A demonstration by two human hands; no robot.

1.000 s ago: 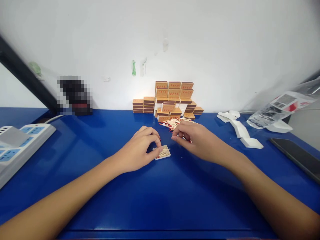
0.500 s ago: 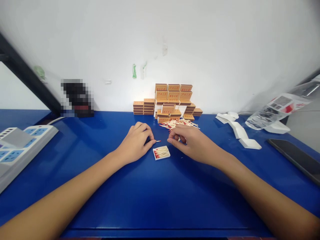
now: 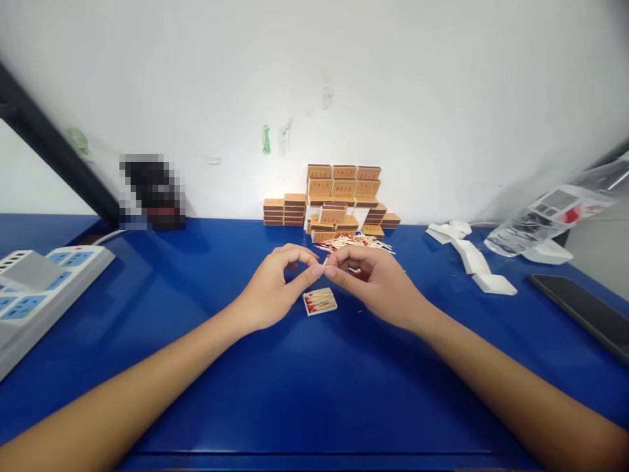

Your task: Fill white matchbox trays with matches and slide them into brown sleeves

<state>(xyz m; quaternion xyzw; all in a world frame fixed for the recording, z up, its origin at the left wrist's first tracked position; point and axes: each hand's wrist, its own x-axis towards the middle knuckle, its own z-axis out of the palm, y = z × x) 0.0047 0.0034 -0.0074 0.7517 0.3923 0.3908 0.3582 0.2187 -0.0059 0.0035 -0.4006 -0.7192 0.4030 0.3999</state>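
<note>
My left hand (image 3: 282, 285) and my right hand (image 3: 371, 278) meet at their fingertips above the blue table. A match (image 3: 325, 260) with a red head pokes up between the pinched thumbs and forefingers, its lower part hidden by them. Just below the hands, toward me, lies a small white matchbox tray (image 3: 322, 313) holding several matches (image 3: 320, 299), red heads to the left. Behind my right hand spreads a loose pile of matches (image 3: 363, 243), partly covered by the fingers.
Stacked matchboxes (image 3: 344, 188) stand against the wall beyond the pile. On the right are white folded pieces (image 3: 472, 257), a plastic bottle (image 3: 521, 223) and a black phone (image 3: 580, 308). A power strip (image 3: 59, 282) lies at the left on the blue table (image 3: 314, 393).
My left hand has moved right with the match, and its fingertips now meet those of my right hand. The match has turned from lying sideways to pointing up. The tray stays in place.
</note>
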